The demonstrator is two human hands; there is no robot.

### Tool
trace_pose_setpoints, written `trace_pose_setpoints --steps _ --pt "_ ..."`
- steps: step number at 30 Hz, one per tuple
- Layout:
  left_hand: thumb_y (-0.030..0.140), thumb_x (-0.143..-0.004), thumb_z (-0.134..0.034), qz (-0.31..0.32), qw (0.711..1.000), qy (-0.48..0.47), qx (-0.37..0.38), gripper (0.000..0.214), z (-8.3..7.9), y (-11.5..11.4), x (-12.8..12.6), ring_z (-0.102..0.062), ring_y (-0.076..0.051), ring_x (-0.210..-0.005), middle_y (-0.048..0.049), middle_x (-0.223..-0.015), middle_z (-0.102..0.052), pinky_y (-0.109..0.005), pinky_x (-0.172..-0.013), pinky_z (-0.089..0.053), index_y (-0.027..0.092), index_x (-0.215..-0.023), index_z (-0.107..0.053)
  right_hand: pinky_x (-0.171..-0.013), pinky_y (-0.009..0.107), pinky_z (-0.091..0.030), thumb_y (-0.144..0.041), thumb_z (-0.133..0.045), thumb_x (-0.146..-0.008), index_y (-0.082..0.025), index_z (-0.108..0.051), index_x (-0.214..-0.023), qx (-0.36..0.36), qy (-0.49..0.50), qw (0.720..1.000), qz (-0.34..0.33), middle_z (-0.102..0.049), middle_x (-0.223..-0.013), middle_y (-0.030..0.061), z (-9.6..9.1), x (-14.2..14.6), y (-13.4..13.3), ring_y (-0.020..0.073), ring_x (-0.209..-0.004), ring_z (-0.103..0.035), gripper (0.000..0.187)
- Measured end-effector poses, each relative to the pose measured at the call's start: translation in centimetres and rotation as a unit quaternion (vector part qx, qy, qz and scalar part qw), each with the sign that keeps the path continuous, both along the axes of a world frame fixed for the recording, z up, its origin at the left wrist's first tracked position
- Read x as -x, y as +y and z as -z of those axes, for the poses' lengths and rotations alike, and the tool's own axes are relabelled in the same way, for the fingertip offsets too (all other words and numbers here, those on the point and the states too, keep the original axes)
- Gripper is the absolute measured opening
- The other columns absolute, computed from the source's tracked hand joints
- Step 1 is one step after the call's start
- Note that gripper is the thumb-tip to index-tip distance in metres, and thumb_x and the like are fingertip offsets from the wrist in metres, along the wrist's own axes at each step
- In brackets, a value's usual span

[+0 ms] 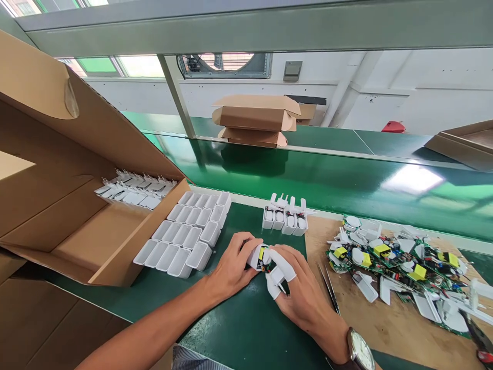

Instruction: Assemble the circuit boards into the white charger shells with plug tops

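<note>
My left hand (234, 264) is closed around a small white plastic housing (253, 258) above the green bench. A circuit board (264, 253) with a yellow-wrapped part shows at the housing's open end. White covers sit on the thumb and a finger of my right hand (304, 290), which pinches the board's near end by a white plastic piece (277, 275). My fingers hide how deep the board sits. Beyond my hands stands a short row of white housings (287, 221) with boards and white parts sticking out.
Rows of open white housings (185, 234) lie left, beside a cardboard box (119, 257) holding white parts (134, 190). Rightward, circuit boards (396, 259) pile on brown cardboard (354, 318), near tweezers (329, 288) and a red-and-black handled tool (479, 339). Folded cartons (254, 118) sit on the back ledge.
</note>
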State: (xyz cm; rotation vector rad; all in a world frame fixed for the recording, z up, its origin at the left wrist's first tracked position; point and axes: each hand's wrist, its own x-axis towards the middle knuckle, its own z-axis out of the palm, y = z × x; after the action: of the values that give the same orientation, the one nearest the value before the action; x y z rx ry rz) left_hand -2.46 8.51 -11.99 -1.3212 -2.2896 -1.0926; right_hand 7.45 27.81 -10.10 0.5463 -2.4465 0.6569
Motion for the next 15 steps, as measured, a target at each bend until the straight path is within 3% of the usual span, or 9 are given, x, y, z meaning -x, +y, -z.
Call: trace_pose_setpoints --steps 8,11,15 --pt "0.014 -0.093 -0.062 0.026 0.999 -0.047 0.002 0.057 0.5 -0.1 0.0 -0.06 -0.026 -0.112 -0.0135 -0.125 -0.049 -0.041 -0.092 -0.059 0.023 -0.145 -0.041 -0.103 0.049 -0.059 0.002 -0.047 -0.084 -0.015 -0.031 -0.159 -0.014 0.005 1.0 0.012 -0.062 -0.137 0.0161 0.1 -0.1 -0.2 0.0301 -0.131 -0.056 0.079" --pt "0.013 -0.091 -0.062 0.046 0.996 -0.073 0.0 0.06 0.5 -0.1 0.1 -0.061 -0.026 -0.113 -0.0136 -0.125 -0.05 -0.041 -0.093 -0.059 0.023 -0.146 -0.041 -0.1 0.05 -0.06 -0.002 -0.049 -0.086 -0.015 -0.035 -0.157 -0.021 0.02 0.999 0.021 -0.064 -0.134 0.0169 0.5 0.1 -0.2 0.0309 -0.127 -0.059 0.073" --pt "0.014 -0.09 -0.064 0.119 0.984 -0.133 0.003 0.064 0.0 -0.1 0.3 -0.061 -0.027 -0.122 -0.0167 -0.132 -0.056 -0.044 -0.105 -0.054 0.019 -0.149 -0.041 -0.092 0.048 -0.064 -0.014 -0.055 -0.093 -0.016 -0.044 -0.15 -0.029 0.062 0.997 0.042 -0.068 -0.124 0.0168 1.0 0.6 0.3 0.0314 -0.117 -0.066 0.058"
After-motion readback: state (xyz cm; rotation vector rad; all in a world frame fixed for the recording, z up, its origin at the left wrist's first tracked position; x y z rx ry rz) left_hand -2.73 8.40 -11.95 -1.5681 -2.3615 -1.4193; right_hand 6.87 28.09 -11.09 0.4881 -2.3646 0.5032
